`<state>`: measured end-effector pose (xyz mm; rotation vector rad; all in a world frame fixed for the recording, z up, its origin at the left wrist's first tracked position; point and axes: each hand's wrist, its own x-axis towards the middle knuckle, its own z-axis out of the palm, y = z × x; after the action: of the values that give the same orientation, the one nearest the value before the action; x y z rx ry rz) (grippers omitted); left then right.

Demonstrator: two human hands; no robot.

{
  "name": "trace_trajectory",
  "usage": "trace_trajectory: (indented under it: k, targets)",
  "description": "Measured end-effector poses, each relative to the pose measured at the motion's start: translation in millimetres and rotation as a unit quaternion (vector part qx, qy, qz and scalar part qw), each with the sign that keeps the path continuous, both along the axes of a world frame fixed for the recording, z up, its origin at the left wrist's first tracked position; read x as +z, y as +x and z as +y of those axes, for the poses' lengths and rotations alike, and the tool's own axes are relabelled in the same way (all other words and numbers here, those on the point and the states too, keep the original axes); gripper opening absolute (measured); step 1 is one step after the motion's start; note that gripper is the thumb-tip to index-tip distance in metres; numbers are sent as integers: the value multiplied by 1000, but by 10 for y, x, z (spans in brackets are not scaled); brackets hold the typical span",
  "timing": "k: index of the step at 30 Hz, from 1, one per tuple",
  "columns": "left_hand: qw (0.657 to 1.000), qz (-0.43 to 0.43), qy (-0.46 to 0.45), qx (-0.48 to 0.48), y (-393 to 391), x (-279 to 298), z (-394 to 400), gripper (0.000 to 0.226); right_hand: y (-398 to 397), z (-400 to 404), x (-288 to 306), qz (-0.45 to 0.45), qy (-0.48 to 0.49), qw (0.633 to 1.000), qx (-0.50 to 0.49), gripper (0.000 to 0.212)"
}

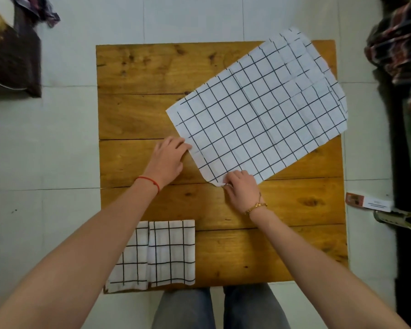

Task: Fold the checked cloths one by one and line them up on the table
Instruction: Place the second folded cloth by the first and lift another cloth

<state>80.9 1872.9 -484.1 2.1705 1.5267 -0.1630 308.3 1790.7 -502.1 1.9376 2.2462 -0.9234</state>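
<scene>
A large white cloth with black checks [259, 108] lies spread flat and askew over the right half of the wooden table [138, 110], its far corner hanging past the table's far edge. My right hand [241, 186] pinches the cloth's near corner. My left hand [169, 160] rests on the wood, fingertips touching the cloth's left edge. Two folded checked cloths [171, 252] [131, 262] lie side by side at the table's near left corner, partly under my left forearm.
Dark bags and clothing [12, 55] sit on the tiled floor at the left. Plaid garments [399, 48] hang at the right. A small box [368, 201] lies right of the table. My knees are at the table's near edge.
</scene>
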Motion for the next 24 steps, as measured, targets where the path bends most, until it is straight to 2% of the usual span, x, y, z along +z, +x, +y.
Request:
trace_trajectory:
  k: [5, 8, 10, 13, 17, 18, 21, 24]
  targets:
    - [997, -51, 18, -49, 51, 18, -21, 47, 87, 134, 211, 139, -2, 977, -162, 5]
    - [994, -94, 27, -53, 131, 59, -7, 32, 137, 200, 402, 220, -16, 944, -246, 2]
    - [991, -108, 40, -60, 189, 124, 18, 17, 176, 222, 489, 242, -17, 930, -274, 4]
    - [991, -110, 41, -68, 289, 257, 74, 12, 223, 238, 582, 248, -12, 922, -296, 9]
    - [993, -98, 35, -58, 425, 494, 146, 16, 264, 246, 738, 207, 9, 943, -259, 36]
    - [993, -101, 32, -56, 456, 564, 162, 15, 283, 251, 771, 183, 27, 953, -239, 36]
    - [992, -102, 30, -63, 519, 777, 202, 14, 352, 289, 935, 130, 96, 965, -206, 18]
    - [990, -114, 49, -72, 544, 1008, 227, 12, 441, 341, 1184, 133, 120, 966, -188, 24]
